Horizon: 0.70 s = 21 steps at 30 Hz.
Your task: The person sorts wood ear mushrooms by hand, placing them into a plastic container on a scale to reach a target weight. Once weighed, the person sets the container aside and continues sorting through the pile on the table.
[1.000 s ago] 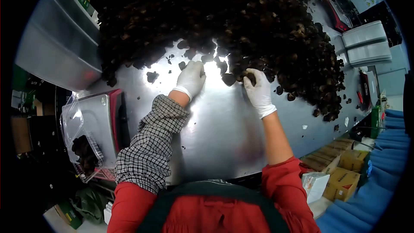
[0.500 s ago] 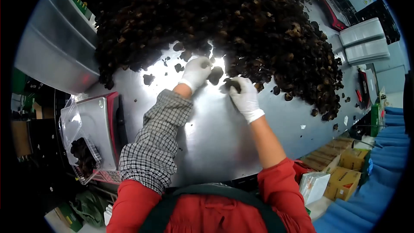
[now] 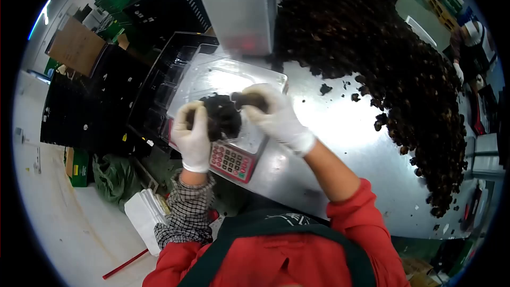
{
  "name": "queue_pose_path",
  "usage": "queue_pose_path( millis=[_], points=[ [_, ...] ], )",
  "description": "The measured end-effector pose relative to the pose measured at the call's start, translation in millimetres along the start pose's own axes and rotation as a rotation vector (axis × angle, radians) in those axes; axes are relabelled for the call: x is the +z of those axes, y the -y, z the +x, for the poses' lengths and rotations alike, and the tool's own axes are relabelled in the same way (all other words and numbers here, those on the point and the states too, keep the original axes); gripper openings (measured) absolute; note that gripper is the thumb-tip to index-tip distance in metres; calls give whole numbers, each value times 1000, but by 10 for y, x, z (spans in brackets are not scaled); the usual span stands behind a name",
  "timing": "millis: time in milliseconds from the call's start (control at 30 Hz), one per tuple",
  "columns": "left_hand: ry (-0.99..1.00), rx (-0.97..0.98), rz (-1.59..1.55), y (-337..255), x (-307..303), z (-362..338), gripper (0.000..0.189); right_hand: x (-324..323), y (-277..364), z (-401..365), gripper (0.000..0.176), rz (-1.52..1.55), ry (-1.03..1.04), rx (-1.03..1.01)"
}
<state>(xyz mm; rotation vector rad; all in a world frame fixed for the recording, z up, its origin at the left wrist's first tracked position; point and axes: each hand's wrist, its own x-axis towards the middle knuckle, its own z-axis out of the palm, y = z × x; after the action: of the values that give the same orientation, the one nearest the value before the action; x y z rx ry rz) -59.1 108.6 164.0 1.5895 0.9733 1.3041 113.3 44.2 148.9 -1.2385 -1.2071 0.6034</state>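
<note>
Both my hands, in white gloves, are over the silver weighing pan (image 3: 268,74) of a scale. My left hand (image 3: 194,138) is closed at the left side of a dark clump of wood ear mushrooms (image 3: 223,118), with a dark piece between thumb and fingers. My right hand (image 3: 276,117) is closed on a wood ear mushroom (image 3: 252,101) at the clump's upper right. Clear plastic shows around the clump, its shape partly hidden by my hands. The scale's red keypad (image 3: 232,162) faces me below them.
A large heap of wood ear mushrooms (image 3: 372,37) covers the back and right of the metal table (image 3: 319,138). A tall grey bin (image 3: 234,10) stands behind the scale. Black crates (image 3: 90,90) are at the left. Another person (image 3: 470,48) works at the far right.
My view has turned left. Both hands have moved from the heap's edge to the scale, the right still holding dark mushroom. The clump in clear plastic is now between them.
</note>
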Motion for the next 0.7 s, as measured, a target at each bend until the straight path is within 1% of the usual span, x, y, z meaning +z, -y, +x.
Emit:
queue_pose_path(
  millis=[33,67,100,133,167,233,267,300,367,433,467,500,533,567,633,700],
  points=[
    [-48,42,97,197,-224,137,10,280,0,121,30,-88,33,-109],
    [-29,39,124,390,-360,245,12,504,6,191,32,-179,52,-112],
    [-7,36,149,433,-421,346,14,670,-1,253,35,-272,68,-114],
    [143,13,291,448,-494,405,21,782,-43,287,39,-460,146,-100],
    [221,-7,242,468,-512,411,32,830,-73,296,42,-534,179,-120],
    [295,-60,165,478,-541,436,41,820,-113,254,49,-684,259,-151],
    [275,-71,114,507,-552,457,43,774,-104,254,58,-637,304,-108],
    [260,-77,65,527,-554,489,45,705,-78,265,62,-601,307,-119],
    [235,-94,-50,539,-589,523,47,532,-4,336,61,-358,274,-105],
    [217,-115,-183,529,-655,571,49,355,50,412,57,-261,200,2],
    [209,-127,-235,533,-717,603,54,282,32,441,46,-136,132,100],
    [196,-108,-264,495,-784,629,58,226,29,441,35,10,18,237],
    [189,-109,-313,501,-877,662,59,122,164,446,30,-120,-55,249],
    [178,-111,-361,512,-983,697,60,28,102,416,30,-39,-105,254],
    [164,-70,-327,498,-1209,746,58,-172,15,332,32,-109,-112,287],
    [103,-21,-227,524,-1419,765,56,-280,-107,199,32,-205,-105,254]
  ],
)
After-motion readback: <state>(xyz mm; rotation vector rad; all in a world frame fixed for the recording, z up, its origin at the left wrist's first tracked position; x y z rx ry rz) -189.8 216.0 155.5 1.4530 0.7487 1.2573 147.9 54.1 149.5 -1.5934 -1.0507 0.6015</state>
